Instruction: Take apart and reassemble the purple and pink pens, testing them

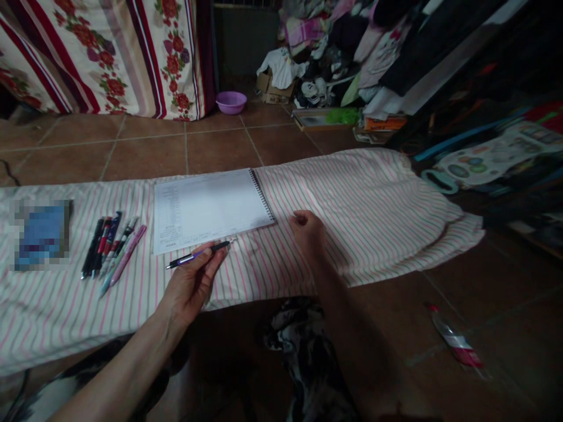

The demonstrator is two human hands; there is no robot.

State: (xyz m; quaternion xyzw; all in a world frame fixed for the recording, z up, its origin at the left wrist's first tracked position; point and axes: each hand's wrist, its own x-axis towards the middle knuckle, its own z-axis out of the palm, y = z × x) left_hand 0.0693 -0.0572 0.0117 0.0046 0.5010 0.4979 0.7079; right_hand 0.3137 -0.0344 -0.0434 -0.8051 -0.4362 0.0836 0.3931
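Note:
My left hand [193,281] pinches a black and purple pen [191,256] between thumb and fingers, just in front of the notebook's near edge. The pen lies almost level, one end pointing right. A spiral-bound notebook [211,205] lies open to a mostly white page, with faint print along its left and lower margins and the coil on the right. Right of the coil, my right hand [308,231] is closed above the cloth, its fingers curled in; whatever it may hold is hidden. Several pens [112,246] lie side by side left of the notebook.
A striped cloth [360,205] covers the low table. At its left end lies a blurred-out blue object [41,235]. On the tiled floor are a plastic bottle [455,340] at right and a purple basin [231,102] behind. Clothes [325,58] are piled at the back beyond the table.

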